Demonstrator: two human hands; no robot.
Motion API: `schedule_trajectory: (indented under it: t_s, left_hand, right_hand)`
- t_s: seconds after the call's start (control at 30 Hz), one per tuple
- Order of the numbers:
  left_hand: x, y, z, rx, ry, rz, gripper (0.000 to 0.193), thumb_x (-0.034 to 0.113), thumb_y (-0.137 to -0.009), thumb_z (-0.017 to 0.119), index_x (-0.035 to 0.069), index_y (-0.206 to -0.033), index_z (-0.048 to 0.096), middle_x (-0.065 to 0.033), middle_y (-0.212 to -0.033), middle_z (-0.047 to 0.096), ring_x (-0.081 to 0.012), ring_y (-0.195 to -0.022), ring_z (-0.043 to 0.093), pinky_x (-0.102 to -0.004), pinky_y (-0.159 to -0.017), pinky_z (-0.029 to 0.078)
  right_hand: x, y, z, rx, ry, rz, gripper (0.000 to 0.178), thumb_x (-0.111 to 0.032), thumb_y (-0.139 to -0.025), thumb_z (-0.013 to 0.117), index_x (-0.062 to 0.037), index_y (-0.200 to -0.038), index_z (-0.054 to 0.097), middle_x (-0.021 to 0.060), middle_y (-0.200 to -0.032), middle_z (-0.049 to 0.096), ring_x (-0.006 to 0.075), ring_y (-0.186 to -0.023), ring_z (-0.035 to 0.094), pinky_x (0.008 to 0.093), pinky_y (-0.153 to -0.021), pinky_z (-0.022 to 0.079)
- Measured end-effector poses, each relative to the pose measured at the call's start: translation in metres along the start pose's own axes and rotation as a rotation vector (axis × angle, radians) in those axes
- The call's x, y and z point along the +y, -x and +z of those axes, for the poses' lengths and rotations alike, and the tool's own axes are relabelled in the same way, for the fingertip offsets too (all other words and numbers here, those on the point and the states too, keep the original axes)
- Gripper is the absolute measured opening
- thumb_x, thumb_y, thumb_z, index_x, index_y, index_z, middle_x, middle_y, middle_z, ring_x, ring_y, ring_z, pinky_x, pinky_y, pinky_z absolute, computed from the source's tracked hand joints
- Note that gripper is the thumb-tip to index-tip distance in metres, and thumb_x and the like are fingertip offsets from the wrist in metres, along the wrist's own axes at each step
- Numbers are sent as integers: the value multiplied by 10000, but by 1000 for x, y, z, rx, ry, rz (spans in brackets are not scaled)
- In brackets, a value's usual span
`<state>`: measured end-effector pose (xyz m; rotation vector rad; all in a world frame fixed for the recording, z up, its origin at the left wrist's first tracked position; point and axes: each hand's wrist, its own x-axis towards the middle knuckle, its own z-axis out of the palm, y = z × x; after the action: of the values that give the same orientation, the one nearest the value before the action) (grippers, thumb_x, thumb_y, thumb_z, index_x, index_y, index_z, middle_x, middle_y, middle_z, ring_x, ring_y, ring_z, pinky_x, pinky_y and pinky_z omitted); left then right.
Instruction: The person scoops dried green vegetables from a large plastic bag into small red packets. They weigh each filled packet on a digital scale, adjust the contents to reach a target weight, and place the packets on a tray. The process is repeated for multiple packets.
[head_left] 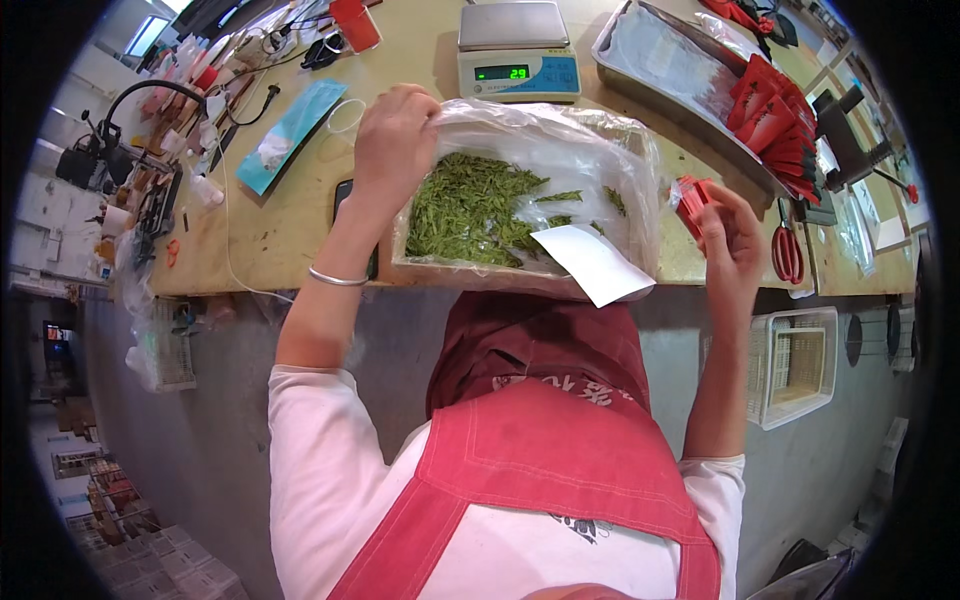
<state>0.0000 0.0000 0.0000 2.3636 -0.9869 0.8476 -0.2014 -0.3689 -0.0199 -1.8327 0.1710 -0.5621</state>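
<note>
Holding a small red packet (pixel 690 207), the right hand (pixel 735 228) is just to the right of a box (pixel 470 275) with clear plastic (pixel 560 150) inside it. Its thumb and fingers are clamped on the packet, which is over the table (pixel 300 215). The left hand (pixel 400 130) is at the far left corner of the box. Its fingers are bent and close together by the plastic, but I cannot tell if they pinch it.

The box sits at the near edge of the table. Green leaves (pixel 465 210) are heaped in its left side, with a few small bits to the right. A white card (pixel 592 262) leans over the near right part of the box. Just behind the box is a scale (pixel 518 75) with green lit numbers. Red pouches (pixel 780 125) lie in the right end of a metal tray (pixel 690 120). Scissors (pixel 788 258) with red handles lie to the right of the right hand.
</note>
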Motion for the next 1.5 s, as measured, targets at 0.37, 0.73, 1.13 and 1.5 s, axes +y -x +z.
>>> schedule_trajectory:
  t_s: [0.37, 0.73, 1.13, 1.5]
  left_hand:
    - [-2, 2, 13, 341, 166, -164, 135, 145, -1011, 641, 12, -997, 621, -173, -1038, 636, -368, -1011, 635, -453, -857, 517]
    - [-17, 8, 19, 363, 149, -280, 153, 159, -1012, 638, 8, -1020, 612, -177, -1061, 626, -375, -1013, 633, -458, -873, 518]
    - [40, 40, -39, 159, 139, -220, 442, 192, -951, 736, 21, -1324, 573, -188, -1358, 566, -371, -1264, 563, -445, -1107, 451]
    - [99, 70, -44, 10, 382, -305, 360, 129, -944, 742, 7, -1269, 647, -190, -1298, 643, -366, -1211, 622, -416, -1044, 491]
  right_hand:
    - [-58, -72, 176, -1054, 488, -482, 459, -111, -1004, 562, 1, -1447, 519, 222, -1458, 571, 396, -1362, 540, 459, -1145, 432]
    - [-69, -72, 209, -1338, 503, -342, 474, -256, -1015, 590, -6, -1415, 554, 233, -1384, 608, 389, -1326, 563, 452, -1142, 432]
    - [-69, -87, 134, -736, 881, -401, 460, -188, -998, 624, -22, -1422, 563, 214, -1400, 631, 394, -1342, 556, 475, -1108, 453]
    - [-92, -6, 51, -887, 715, -547, 684, -401, -814, 821, -38, -1362, 630, 172, -1408, 627, 343, -1347, 566, 539, -1210, 353]
